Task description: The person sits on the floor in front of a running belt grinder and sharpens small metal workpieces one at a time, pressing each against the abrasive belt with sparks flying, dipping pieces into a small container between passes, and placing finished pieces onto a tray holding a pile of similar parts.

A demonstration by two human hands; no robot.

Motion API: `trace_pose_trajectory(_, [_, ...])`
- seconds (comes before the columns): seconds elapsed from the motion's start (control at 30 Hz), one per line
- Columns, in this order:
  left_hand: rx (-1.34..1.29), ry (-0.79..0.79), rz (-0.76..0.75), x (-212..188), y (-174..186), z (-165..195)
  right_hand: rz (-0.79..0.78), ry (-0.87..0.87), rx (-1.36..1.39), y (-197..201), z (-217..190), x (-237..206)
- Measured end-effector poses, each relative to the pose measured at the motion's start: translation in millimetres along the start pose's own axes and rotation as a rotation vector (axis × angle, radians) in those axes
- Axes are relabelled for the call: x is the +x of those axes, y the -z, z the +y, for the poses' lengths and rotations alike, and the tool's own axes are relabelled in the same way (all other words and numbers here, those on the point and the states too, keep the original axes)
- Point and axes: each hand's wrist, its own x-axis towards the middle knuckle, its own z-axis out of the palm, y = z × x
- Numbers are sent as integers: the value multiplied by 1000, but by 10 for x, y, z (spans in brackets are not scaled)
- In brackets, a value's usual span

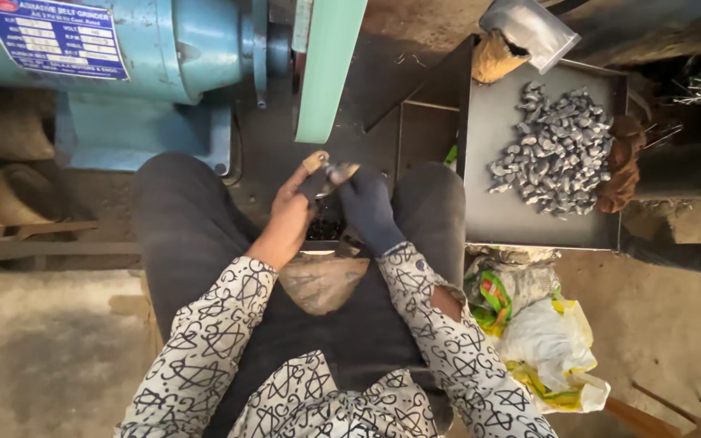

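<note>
Bottom of frame: patterned black-and-white sleeves point(204, 357) come up from the lower edge, dark trousers over both knees, a worn tan cloth point(322, 282) lying in the lap at centre. Just above it, the hands meet mid-frame. Left hand point(292, 212) is bare, fingers curled closed, thumb tip wrapped in tan tape, pinching a small metal piece point(328, 171) from the left. Right hand point(367, 207) wears a dark glove w/ tan tips, fingers closed on the same piece from the right, so both hands grip it together (piece is tiny, its shape can't be made out). It sits centre frame, just below the lower end of the green abrasive belt point(328, 69), close to it; contact can't be judged. Lower right: crumpled plastic bags point(549, 341), white w/ green and yellow, on the floor beside the right knee. Right of centre: a dark metal tray point(529, 219) holding a heap of small grey metal parts point(553, 150) in its upper half, a brown rag point(622, 162) at its right edge. Upper left: the blue belt grinder motor point(164, 49) w/ a blue plate on it.
</note>
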Motion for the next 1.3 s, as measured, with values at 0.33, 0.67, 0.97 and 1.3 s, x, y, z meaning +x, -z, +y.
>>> trace_pose_trajectory(0.33, [92, 23, 156, 190, -53, 150, -375, -493, 353, 92, -157, 380])
trace_pose_trajectory(0.67, [663, -211, -64, 66, 60, -76, -300, 160, -231, 876, -292, 202])
trace_pose_trajectory(0.97, [1273, 69, -350, 29, 174, -337, 37, -241, -1362, 2464, 832, 132])
trace_pose_trajectory(1.3, [326, 199, -57, 43, -99, -242, 55, 151, -104, 1170, -324, 106])
